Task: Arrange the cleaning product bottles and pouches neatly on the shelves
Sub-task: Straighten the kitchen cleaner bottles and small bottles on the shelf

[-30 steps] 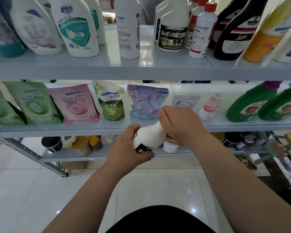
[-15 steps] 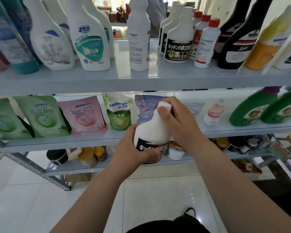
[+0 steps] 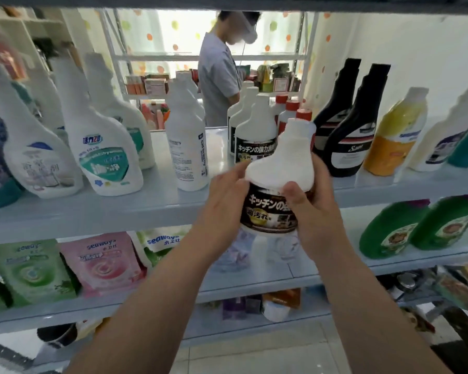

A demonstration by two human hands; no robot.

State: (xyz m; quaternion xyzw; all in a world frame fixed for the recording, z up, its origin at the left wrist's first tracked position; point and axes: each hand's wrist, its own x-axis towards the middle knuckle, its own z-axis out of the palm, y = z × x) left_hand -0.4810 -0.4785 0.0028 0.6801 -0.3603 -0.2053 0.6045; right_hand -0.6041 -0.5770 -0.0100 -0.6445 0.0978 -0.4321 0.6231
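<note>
Head view
Kitchen cleaner bottle (image 3: 278, 184): white with a dark label, held in the air in front of the upper shelf (image 3: 146, 209), tilted slightly.
Left hand (image 3: 222, 209): wraps the bottle's left side.
Right hand (image 3: 314, 211): grips the right side, thumb across the label.
Matching bottles (image 3: 256, 136): in a row just behind.
Pouches (image 3: 103, 263): on the lower shelf, left.

White dark-labelled bottle (image 3: 280, 168) tilts slightly right, before the upper shelf (image 3: 157, 209).
</note>
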